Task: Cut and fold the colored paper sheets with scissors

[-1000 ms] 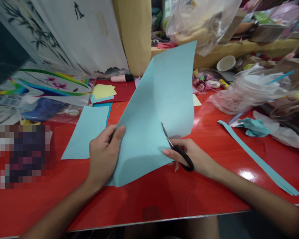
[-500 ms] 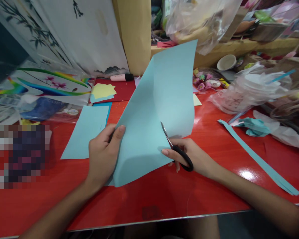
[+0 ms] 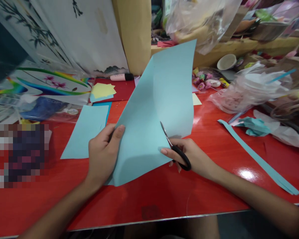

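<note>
My left hand (image 3: 103, 154) pinches the left edge of a large light blue paper sheet (image 3: 154, 113), thumb on top, and holds it tilted up over the red table (image 3: 164, 196). In my right hand (image 3: 189, 156) is a pair of black-handled scissors (image 3: 175, 147), fingers through the loops. The blades sit in a cut at the sheet's right side, and the part beyond the cut curls upward.
A smaller blue sheet (image 3: 86, 131) lies flat left of my left hand. A long blue paper strip (image 3: 259, 159) lies at right, near crumpled blue scraps (image 3: 254, 126). Plastic bags (image 3: 251, 86), a cup (image 3: 226, 62), yellow paper (image 3: 103, 90) and a pink marker (image 3: 122, 77) crowd the back.
The scissors and my right hand have edged slightly left into the sheet. My left hand keeps its grip in the same place.
</note>
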`<state>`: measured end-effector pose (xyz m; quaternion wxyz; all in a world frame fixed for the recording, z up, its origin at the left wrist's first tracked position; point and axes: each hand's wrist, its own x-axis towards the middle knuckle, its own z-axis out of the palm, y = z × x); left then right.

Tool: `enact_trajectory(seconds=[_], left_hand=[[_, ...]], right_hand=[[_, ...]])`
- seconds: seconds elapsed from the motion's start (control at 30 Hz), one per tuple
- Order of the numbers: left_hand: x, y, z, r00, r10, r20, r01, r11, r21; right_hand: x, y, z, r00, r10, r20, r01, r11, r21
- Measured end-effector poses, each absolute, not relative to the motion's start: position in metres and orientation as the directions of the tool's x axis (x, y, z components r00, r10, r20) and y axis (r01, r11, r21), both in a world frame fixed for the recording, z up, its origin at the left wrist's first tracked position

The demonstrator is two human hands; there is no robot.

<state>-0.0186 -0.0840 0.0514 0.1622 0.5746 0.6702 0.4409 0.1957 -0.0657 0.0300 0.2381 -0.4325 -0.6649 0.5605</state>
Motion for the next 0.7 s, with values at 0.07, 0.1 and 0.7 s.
enact_trajectory(seconds=[0.07, 0.1, 0.7], left_hand=[[-0.0187, -0.084, 0.051, -0.293, 0.91, 0.292, 0.628, -0.047, 0.777], [-0.0187, -0.084, 0.0508, -0.294, 0.91, 0.293, 0.627, -0.048, 0.777], [-0.0177, -0.0843, 0.052, -0.287, 0.914, 0.285, 0.62, -0.049, 0.783]], right_hand=[[0.1957, -0.0662, 0.0289, -0.514, 0.842, -0.165, 0.305, 0.0, -0.953], [0.1957, -0.0664, 0.0285, -0.514, 0.843, -0.162, 0.302, 0.001, -0.953], [0.1956, -0.0657, 0.0295, -0.518, 0.843, -0.146, 0.311, 0.026, -0.95]])
